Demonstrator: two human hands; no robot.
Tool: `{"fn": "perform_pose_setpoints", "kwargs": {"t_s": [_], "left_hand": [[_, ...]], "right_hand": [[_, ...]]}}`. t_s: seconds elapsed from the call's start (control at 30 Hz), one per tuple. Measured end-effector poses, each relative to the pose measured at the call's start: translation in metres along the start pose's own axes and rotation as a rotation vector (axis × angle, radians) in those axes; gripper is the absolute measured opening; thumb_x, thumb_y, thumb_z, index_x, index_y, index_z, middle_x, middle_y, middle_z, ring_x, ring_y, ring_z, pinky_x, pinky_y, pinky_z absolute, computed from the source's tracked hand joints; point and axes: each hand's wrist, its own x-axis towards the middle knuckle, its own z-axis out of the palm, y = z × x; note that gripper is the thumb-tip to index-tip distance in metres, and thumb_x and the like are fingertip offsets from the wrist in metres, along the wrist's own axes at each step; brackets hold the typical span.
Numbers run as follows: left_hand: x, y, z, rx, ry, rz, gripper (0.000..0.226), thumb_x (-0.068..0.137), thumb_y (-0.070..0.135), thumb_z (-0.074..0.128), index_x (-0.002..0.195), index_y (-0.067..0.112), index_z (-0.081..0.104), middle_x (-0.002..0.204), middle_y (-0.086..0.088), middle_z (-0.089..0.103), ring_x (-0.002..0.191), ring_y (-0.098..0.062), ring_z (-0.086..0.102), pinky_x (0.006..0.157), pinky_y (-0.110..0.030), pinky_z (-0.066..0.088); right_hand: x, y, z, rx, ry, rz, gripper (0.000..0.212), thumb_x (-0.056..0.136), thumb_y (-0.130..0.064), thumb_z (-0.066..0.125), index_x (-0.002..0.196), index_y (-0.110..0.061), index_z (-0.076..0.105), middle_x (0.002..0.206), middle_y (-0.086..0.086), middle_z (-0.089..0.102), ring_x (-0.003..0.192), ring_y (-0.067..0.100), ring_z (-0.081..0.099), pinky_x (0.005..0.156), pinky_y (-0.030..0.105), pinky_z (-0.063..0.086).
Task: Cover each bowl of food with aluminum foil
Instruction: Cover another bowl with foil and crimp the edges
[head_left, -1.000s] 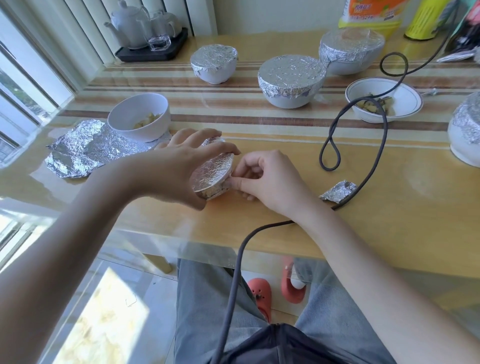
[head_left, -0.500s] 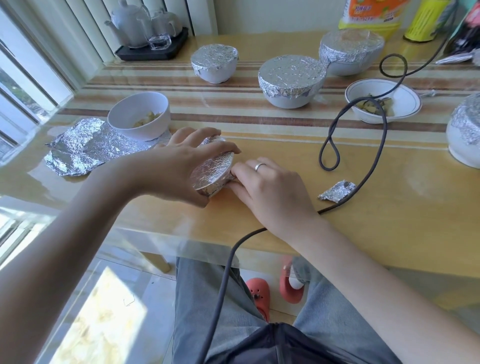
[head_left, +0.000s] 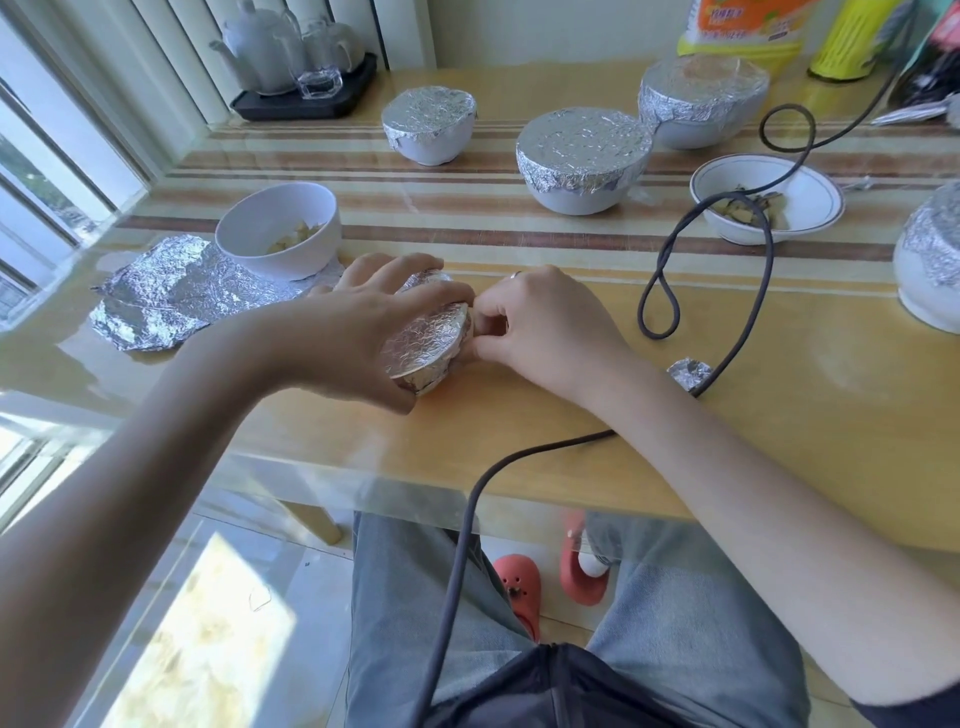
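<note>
The left hand (head_left: 358, 332) grips a small foil-covered bowl (head_left: 423, 345), tilted on the bench (head_left: 545, 415), fingers curled around it. The right hand (head_left: 545, 327) pinches the foil at its rim. Behind the small bowl stands an open bowl (head_left: 280, 236) on a foil sheet (head_left: 166, 296).

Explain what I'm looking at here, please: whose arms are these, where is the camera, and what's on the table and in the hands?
There is no machine: a person wears a camera on the head, looking down at their own arms. The left hand grips a small foil-covered bowl, tilted on the wooden table, while the right hand pinches the foil at its rim. Behind it, three bowls already wear foil, and a fourth shows at the right edge. Two are uncovered with food inside: a white bowl on a loose foil sheet, and a wide shallow bowl. A dark cable loops across the table beside a foil scrap.
</note>
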Motion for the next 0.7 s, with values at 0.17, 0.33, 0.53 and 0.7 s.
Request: {"fn": "perform_pose_setpoints", "kwargs": {"t_s": [0.17, 0.33, 0.53, 0.7], "left_hand": [[0.001, -0.001, 0.001, 0.007, 0.007, 0.004, 0.098, 0.046, 0.060, 0.054, 0.132, 0.064, 0.007, 0.149, 0.026, 0.005, 0.144, -0.012, 0.002, 0.106, -0.058, 0.036], [0.001, -0.002, 0.001, 0.011, 0.010, -0.001, 0.102, 0.046, 0.061, 0.052, 0.140, 0.054, 0.012, 0.151, 0.024, 0.004, 0.144, -0.013, 0.002, 0.106, -0.059, 0.035], [0.001, -0.002, 0.002, 0.016, 0.020, 0.002, 0.104, 0.047, 0.060, 0.053, 0.141, 0.051, 0.011, 0.150, 0.023, 0.006, 0.143, -0.014, 0.004, 0.106, -0.060, 0.034], [0.001, 0.001, 0.002, -0.011, 0.046, -0.014, 0.094, 0.052, 0.051, 0.062, 0.133, 0.053, 0.014, 0.143, 0.019, 0.015, 0.136, -0.019, 0.015, 0.098, -0.054, 0.044]], "right_hand": [[-0.010, 0.008, -0.001, 0.199, 0.124, -0.164, 0.031, 0.074, -0.029, 0.080, 0.093, -0.018, 0.058, 0.083, -0.010, 0.053, 0.070, 0.014, 0.052, 0.061, 0.030, 0.046], [-0.005, 0.012, 0.008, 0.200, 0.199, -0.404, 0.014, 0.080, -0.015, 0.072, 0.093, -0.016, 0.076, 0.096, -0.005, 0.065, 0.086, 0.003, 0.048, 0.066, 0.026, 0.047], [0.000, 0.014, 0.014, 0.109, 0.228, -0.472, 0.002, 0.080, -0.010, 0.072, 0.080, -0.011, 0.070, 0.091, -0.001, 0.066, 0.083, 0.012, 0.048, 0.058, 0.036, 0.051], [0.002, 0.008, 0.007, 0.077, 0.144, -0.475, 0.006, 0.080, -0.008, 0.066, 0.081, -0.012, 0.063, 0.094, 0.000, 0.062, 0.086, 0.017, 0.053, 0.060, 0.039, 0.051]]}}
